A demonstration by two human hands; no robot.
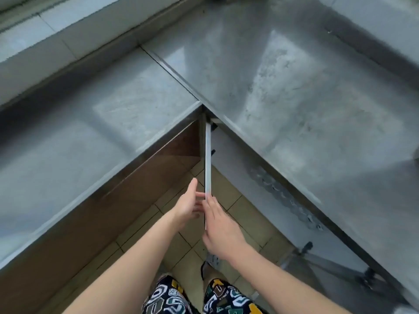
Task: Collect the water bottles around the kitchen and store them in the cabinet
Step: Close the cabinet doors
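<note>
A: Where is the task's thing, the cabinet?

B: The cabinet door (208, 159) stands swung out from the inside corner of the L-shaped tabletop (294, 91), seen edge-on as a thin pale strip running toward me. Behind it, under the right run of the tabletop, lies the open cabinet interior (260, 177); a blurred row of pale, rounded shapes shows just under the tabletop's edge, too smeared for me to name. I can make out no water bottle with certainty.

A: And your grip?

B: My left hand (189, 206) is at the door's near end on its left face, fingers straight and loosely spread, fingertips touching or just beside the edge; it holds nothing. My right hand (218, 225) lies against the door's right face, fingers long and nearly straight along it; whether the thumb hooks round the edge I cannot tell.

A: Surroundings?

B: The tabletop is dull steel, two runs meeting in a diagonal seam. Under the left run is a brown cabinet front (136, 189), shut. Below my hands is a floor (224, 191) of tan tiles. My patterned shorts (217, 298) show at the bottom edge. At lower right a second door (328, 261) hangs open with a dark hinge on it.
</note>
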